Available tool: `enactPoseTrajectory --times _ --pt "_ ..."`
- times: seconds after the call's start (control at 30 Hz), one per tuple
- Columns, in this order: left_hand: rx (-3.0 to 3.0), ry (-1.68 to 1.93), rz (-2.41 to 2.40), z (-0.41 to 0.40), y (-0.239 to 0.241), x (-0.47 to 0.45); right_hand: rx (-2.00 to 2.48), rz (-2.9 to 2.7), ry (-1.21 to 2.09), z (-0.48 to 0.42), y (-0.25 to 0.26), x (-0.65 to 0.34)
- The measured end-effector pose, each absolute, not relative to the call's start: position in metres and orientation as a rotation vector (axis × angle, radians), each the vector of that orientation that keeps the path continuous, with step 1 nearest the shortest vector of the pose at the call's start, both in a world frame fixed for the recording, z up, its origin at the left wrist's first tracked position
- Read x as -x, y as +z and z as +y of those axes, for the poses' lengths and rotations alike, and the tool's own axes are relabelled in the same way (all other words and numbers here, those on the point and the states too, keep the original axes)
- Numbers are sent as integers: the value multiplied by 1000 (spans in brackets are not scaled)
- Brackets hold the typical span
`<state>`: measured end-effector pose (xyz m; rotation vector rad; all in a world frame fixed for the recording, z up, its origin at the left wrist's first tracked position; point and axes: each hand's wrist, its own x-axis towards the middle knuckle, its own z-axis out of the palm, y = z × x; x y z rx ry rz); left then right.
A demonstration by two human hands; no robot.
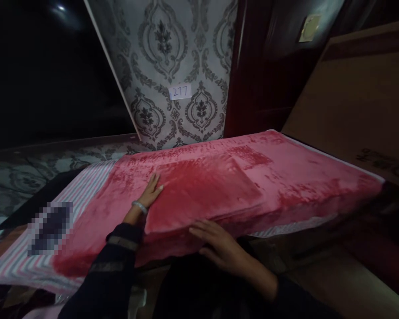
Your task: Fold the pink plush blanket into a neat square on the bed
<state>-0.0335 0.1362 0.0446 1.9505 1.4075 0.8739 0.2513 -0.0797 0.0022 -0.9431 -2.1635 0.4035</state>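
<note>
A folded red plush cloth (202,190) lies in a neat rectangle on a larger pink-red plush blanket (302,164). At its left edge rests my left hand (150,191), fingers stretched out flat, a beaded bracelet at the wrist. My right hand (216,241) touches the front edge of the folded cloth with its fingers extended and the thumb apart below. Neither hand grips anything that I can see. Under the blanket, a striped cloth (83,186) shows at the left and along part of the front.
A dark, pixelated thing (51,228) lies on the striped cloth. Behind stand a large black screen (53,75) and a patterned wall with a paper label (180,91) reading 277. A big cardboard box (362,97) leans at the right, beside a dark red panel (266,66).
</note>
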Motion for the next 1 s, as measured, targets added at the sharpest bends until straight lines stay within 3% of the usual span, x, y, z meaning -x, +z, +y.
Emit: enactPoseTrajectory --times 0.17,0.5,0.83,1.0 --pt "-1226 1091 1351 65 56 36 1329 -1366 155 -69 1 -351" --pt "-970 1146 1360 25 68 19 1678 -1094 551 -7 -13 -418" --pt "-979 1134 1245 34 46 33 1251 -961 1126 4 3 -422" --pt "-910 1083 1246 37 58 31 1235 -894 1294 22 11 -433"
